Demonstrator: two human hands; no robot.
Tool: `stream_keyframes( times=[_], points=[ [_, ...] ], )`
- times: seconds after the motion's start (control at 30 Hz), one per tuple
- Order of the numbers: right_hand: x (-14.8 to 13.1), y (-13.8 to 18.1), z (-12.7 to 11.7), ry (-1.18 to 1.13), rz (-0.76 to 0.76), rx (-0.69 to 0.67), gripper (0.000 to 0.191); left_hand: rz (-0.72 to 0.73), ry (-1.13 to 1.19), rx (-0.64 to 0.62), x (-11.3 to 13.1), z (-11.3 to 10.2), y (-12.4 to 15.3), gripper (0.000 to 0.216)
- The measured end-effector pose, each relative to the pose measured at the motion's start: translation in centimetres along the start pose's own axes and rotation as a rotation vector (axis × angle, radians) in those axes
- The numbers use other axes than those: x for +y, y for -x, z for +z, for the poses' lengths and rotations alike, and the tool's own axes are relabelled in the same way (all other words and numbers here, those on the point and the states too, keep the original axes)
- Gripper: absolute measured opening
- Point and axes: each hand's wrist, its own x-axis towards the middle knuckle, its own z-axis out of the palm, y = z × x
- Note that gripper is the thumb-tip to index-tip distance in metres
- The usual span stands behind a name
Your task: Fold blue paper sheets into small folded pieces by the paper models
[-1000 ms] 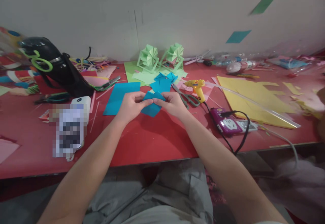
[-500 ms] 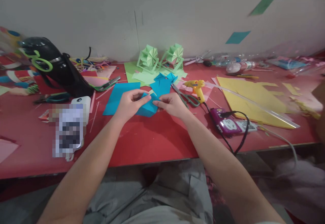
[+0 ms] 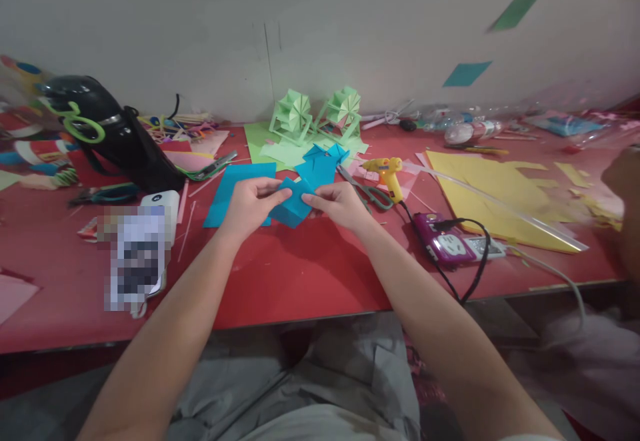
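A folded piece of blue paper [image 3: 294, 205] is pinched between my two hands above the red tabletop. My left hand [image 3: 254, 206] grips its left side, thumb on top. On its right side my right hand [image 3: 334, 202] holds it the same way; the fingertips underneath are mostly hidden. Just left of it lies a flat blue sheet [image 3: 230, 187], partly covered by my left hand. Behind the held paper sits more folded blue paper [image 3: 320, 164]. Grey-handled scissors [image 3: 373, 195] lie by my right hand.
A yellow glue gun [image 3: 390, 174] stands right of the scissors, its cord near a purple power socket [image 3: 445, 241]. Green paper models [image 3: 293, 117] stand at the back. Yellow sheets [image 3: 480, 194] lie right; a phone [image 3: 140, 254] and a black bottle [image 3: 125, 134] are left.
The blue paper between my hands has turned to show a flatter, smoother face, and my thumbs now rest on its left and right edges. At the far right, part of another person has come into view.
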Motion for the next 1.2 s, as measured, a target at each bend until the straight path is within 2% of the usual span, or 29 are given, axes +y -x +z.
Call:
stream_keyframes(
  times=[0.23, 0.43, 0.57, 0.67, 0.7, 0.8, 0.9, 0.97, 1.03, 1.13, 1.2],
  points=[
    [-0.3, -0.1, -0.2, -0.124, 0.054, -0.021, 0.047, 0.026, -0.046, 0.118, -0.4, -0.4, -0.3, 0.035],
    [0.3, -0.3, -0.5, -0.091, 0.009, 0.036, 0.05, -0.008, -0.036, 0.031, -0.5, -0.6, -0.3, 0.038],
    [0.7, -0.4, -0.4, 0.043, -0.02, 0.123, 0.054, -0.029, -0.023, 0.053, -0.5, -0.8, -0.4, 0.044],
    [0.7, -0.2, 0.0, 0.215, -0.169, 0.253, 0.055, -0.032, -0.051, 0.102, -0.3, -0.7, -0.4, 0.049],
    [0.6, 0.0, 0.1, 0.252, -0.247, 0.256, 0.058, -0.025, -0.06, 0.131, -0.3, -0.7, -0.3, 0.05],
    [0.3, 0.4, 0.5, 0.429, -0.476, 0.141, 0.079, -0.007, -0.054, 0.198, -0.4, -0.4, -0.4, 0.044],
    [0.4, 0.5, 1.0, 0.604, -0.552, -0.026, 0.094, -0.006, -0.007, 0.235, -0.8, 0.2, -0.5, 0.037],
    [0.6, 0.5, 1.5, 0.686, -0.549, -0.077, 0.085, -0.018, 0.052, 0.252, -0.9, 0.5, -0.6, 0.036],
    [0.8, 0.3, 1.9, 0.686, -0.53, -0.047, 0.066, -0.068, 0.137, 0.228, -0.7, 0.6, -0.6, 0.035],
    [0.7, 0.4, 2.1, 0.502, -0.497, 0.045, 0.047, -0.183, 0.265, 0.078, -0.1, 0.5, -0.4, 0.042],
    [0.4, 0.5, 1.9, 0.369, -0.421, 0.087, 0.046, -0.199, 0.317, -0.01, 0.3, 0.3, -0.4, 0.05]
  ],
)
